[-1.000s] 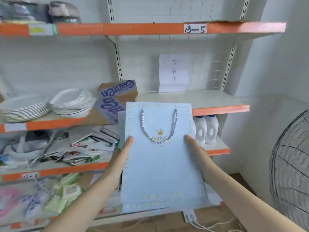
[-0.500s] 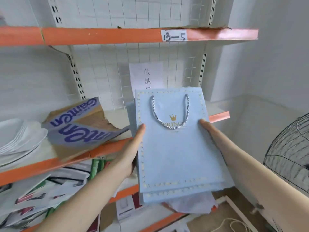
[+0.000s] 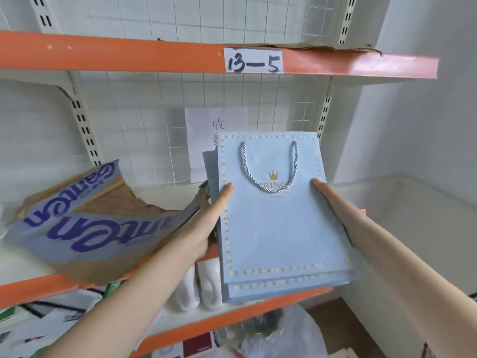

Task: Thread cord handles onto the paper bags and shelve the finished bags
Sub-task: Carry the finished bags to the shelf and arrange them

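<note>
Stack of flat pale-blue paper bags (image 3: 278,228) with twisted grey cord handle (image 3: 269,167), left hand (image 3: 206,223) and right hand (image 3: 335,205) gripping opposite edges, thumbs on top, before orange-edged white metal shelf (image 3: 348,67).

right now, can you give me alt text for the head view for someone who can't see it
Two hands hold a small stack of flat light-blue paper bags up to an orange-edged shelf labelled 13-5, left hand and right hand gripping its side edges. The top bag has a twisted cord handle; a torn cardboard box lies to the left.
</note>
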### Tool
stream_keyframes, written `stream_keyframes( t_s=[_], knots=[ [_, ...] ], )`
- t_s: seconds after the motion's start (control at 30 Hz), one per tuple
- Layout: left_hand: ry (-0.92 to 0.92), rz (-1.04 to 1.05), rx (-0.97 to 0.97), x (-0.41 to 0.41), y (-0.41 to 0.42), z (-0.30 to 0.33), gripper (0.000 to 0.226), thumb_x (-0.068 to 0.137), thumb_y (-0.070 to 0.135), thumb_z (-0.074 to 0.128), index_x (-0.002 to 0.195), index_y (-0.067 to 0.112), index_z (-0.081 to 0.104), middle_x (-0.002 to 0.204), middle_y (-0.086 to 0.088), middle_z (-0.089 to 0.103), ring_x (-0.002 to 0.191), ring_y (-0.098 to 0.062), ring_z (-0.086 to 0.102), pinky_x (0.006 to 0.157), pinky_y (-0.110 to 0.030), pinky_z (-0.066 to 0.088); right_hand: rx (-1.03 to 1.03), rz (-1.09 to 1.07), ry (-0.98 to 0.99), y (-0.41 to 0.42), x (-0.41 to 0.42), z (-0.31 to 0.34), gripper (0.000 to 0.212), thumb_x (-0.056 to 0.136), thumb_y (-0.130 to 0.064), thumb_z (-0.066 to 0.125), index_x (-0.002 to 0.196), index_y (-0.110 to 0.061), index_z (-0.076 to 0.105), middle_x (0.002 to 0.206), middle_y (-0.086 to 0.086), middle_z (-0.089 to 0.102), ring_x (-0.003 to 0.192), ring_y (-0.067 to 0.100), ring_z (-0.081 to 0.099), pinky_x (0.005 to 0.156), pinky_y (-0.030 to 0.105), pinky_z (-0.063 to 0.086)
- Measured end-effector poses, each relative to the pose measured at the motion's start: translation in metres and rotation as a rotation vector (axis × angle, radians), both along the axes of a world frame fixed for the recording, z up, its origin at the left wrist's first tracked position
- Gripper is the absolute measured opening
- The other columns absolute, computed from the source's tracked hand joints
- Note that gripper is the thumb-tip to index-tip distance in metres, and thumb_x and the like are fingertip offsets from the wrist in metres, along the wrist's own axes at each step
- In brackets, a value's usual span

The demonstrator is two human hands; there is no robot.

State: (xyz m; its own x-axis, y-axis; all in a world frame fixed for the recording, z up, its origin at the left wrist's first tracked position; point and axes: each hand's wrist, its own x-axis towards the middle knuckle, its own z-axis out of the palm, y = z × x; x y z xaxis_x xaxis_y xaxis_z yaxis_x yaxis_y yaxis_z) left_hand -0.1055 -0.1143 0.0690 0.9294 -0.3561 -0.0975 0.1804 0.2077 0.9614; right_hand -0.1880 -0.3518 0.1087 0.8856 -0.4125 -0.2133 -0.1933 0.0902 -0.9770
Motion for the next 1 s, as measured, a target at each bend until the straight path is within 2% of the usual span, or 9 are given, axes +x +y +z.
stream_keyframes(
  t_s=[0.13,0.3,0.33,0.47,0.53,0.63,0.8,0.9,1.0],
  knots=[
    [0.002,-0.05,0.034,0.021,-0.024,-0.001,0.058,0.073,0.06,0.069,0.123,0.036,0.054,0.118,0.007,0.067,0.111,-0.016,0.063,0.102,-0.044,0.043,-0.033,0.0,0.031,-0.024,0.026,-0.003,0.04,0.085,-0.052,0.06,0.098,-0.015,0.066,0.062,-0.007,0.068,0.053,0.017,0.063,0.06,0.022,0.046],
    [0.119,0.003,0.084,0.044,-0.043,-0.004,0.033,0.087,0.054,0.055,0.108,0.029,0.06,0.109,0.003,0.069,0.1,-0.017,0.064,0.095,-0.039,0.047,-0.062,0.043,0.07,-0.038,0.063,-0.021,0.045,0.085,-0.053,0.06,0.1,-0.012,0.067,0.073,0.0,0.073,0.063,0.015,0.07,0.058,0.023,0.055],
    [0.089,0.03,0.106,0.048,-0.045,-0.002,0.033,0.088,0.053,0.053,0.109,0.029,0.057,0.111,0.004,0.067,0.1,-0.016,0.063,0.097,-0.038,0.045,-0.057,0.054,0.064,-0.042,0.073,-0.025,0.048,0.084,-0.054,0.06,0.103,-0.011,0.067,0.082,0.003,0.074,0.071,0.018,0.071,0.067,0.027,0.057],
    [0.059,0.087,0.263,0.066,-0.051,0.004,0.071,0.084,0.071,0.037,0.139,0.026,0.039,0.135,0.001,0.054,0.119,-0.022,0.053,0.103,-0.041,0.038,-0.014,0.086,0.093,-0.052,0.099,-0.034,0.06,0.077,-0.061,0.064,0.112,-0.013,0.068,0.102,0.009,0.072,0.095,0.028,0.069,0.094,0.046,0.05],
    [0.111,0.1,0.31,0.073,-0.054,0.004,0.071,0.089,0.07,0.025,0.141,0.024,0.039,0.141,-0.008,0.049,0.126,-0.029,0.048,0.102,-0.042,0.037,-0.034,0.077,0.131,-0.064,0.109,-0.04,0.063,0.072,-0.065,0.066,0.109,-0.014,0.069,0.1,0.008,0.073,0.092,0.027,0.07,0.094,0.044,0.05],
    [0.041,0.096,0.449,0.077,-0.057,0.002,0.055,0.1,0.052,0.022,0.144,0.021,0.035,0.144,-0.002,0.042,0.132,-0.022,0.041,0.1,-0.03,0.032,-0.061,0.055,0.189,-0.075,0.117,-0.047,0.076,0.057,-0.071,0.071,0.107,-0.014,0.07,0.099,0.008,0.073,0.09,0.028,0.07,0.093,0.044,0.051],
    [-0.283,0.115,0.743,0.078,-0.047,-0.002,0.055,0.102,0.032,0.031,0.151,0.016,0.012,0.154,-0.003,0.027,0.138,-0.02,0.031,0.083,-0.015,0.032,-0.055,0.022,0.231,-0.079,0.124,-0.055,0.066,0.074,-0.061,0.066,0.111,-0.007,0.065,0.102,0.012,0.072,0.092,0.028,0.069,0.091,0.044,0.052],
    [-0.499,0.324,0.883,0.096,-0.019,-0.002,0.056,0.1,0.02,0.039,0.15,0.01,0.016,0.157,-0.006,0.02,0.143,-0.018,0.021,0.107,-0.02,0.018,-0.134,0.016,0.274,-0.076,0.13,-0.058,0.058,0.079,-0.06,0.061,0.107,-0.009,0.066,0.097,0.011,0.072,0.083,0.026,0.07,0.075,0.034,0.055],
    [-0.55,0.373,1.034,0.108,0.01,-0.007,0.06,0.095,0.013,0.046,0.147,0.003,0.019,0.153,-0.014,0.026,0.142,-0.025,0.023,0.112,-0.029,0.016,-0.173,0.012,0.296,-0.072,0.138,-0.057,0.056,0.084,-0.057,0.058,0.109,-0.007,0.063,0.098,0.011,0.069,0.08,0.024,0.066,0.063,0.028,0.05]
  ],
)
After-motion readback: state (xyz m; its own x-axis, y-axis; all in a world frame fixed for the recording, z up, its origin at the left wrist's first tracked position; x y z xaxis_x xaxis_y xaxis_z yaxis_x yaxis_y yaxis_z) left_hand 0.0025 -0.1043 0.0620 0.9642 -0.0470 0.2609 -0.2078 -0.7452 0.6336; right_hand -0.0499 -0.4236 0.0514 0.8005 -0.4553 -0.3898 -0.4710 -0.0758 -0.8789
